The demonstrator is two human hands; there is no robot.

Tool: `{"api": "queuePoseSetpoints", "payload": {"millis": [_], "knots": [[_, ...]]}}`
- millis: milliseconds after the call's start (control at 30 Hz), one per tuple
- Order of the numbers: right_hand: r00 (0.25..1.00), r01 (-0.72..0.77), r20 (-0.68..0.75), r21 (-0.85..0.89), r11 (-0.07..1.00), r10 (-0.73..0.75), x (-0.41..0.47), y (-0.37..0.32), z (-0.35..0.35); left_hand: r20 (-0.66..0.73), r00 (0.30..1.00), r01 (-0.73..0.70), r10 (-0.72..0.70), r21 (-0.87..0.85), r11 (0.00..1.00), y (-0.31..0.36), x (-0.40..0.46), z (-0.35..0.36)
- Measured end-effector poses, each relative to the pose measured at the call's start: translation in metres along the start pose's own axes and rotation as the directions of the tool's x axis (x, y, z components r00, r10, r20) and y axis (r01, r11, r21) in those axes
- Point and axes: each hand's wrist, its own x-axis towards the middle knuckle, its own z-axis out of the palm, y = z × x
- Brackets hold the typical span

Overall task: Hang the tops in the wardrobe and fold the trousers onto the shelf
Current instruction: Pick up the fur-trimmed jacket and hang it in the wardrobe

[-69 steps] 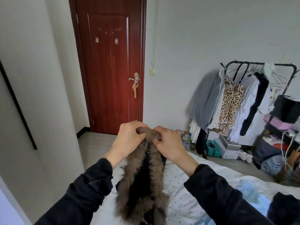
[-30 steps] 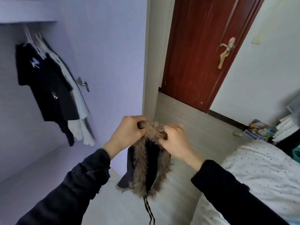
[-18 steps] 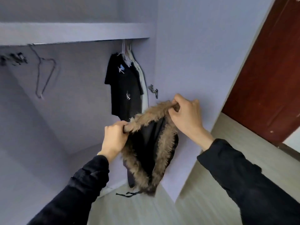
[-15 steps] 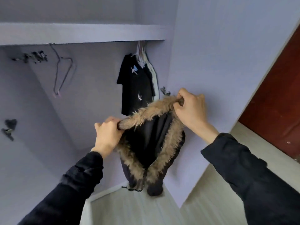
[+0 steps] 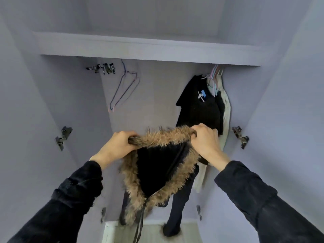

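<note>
Both grips pinch the fur trim of the coat [image 5: 157, 165]: left hand [image 5: 117, 146] at one end, right hand [image 5: 206, 142] at the other, stretching it wider than half a second ago. The coat hangs square in front of the wardrobe [image 5: 280, 120] now; the door's out of view. Behind the coat, a black top [image 5: 199, 109] hangs up right. An empty hanger [image 5: 124, 88] sits up left, under the shelf [image 5: 143, 50].
</note>
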Motion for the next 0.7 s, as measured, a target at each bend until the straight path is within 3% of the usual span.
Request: {"api": "queuePoseSetpoints", "payload": {"millis": [200,300,400,500,567,700], "knots": [[0.967,0.235,0.139,-0.176,0.956,-0.212,0.069,-0.009,0.045,-0.063,0.977,0.203,-0.203,-0.012,0.979,-0.027,0.052,-0.016],[0.948,0.266,0.229,-0.187,0.946,-0.221,0.093,-0.016,0.062,-0.095,0.947,0.310,-0.308,0.004,0.951,-0.043,0.059,-0.025],[0.939,0.238,0.288,-0.140,0.961,-0.190,0.110,-0.027,0.082,-0.157,0.907,0.395,-0.391,-0.012,0.919,-0.058,0.057,-0.032],[0.928,0.099,0.354,0.070,0.993,-0.118,0.130,-0.040,0.099,-0.201,0.857,0.477,-0.475,-0.045,0.878,-0.078,0.063,-0.036],[0.921,-0.030,0.386,0.197,0.980,-0.050,0.136,-0.045,0.103,-0.167,0.828,0.512,-0.535,-0.162,0.844,-0.084,0.061,-0.036],[0.872,-0.078,0.486,0.262,0.962,-0.062,0.148,-0.065,0.122,-0.115,0.747,0.543,-0.655,-0.464,0.700,-0.098,0.066,-0.040]]}}
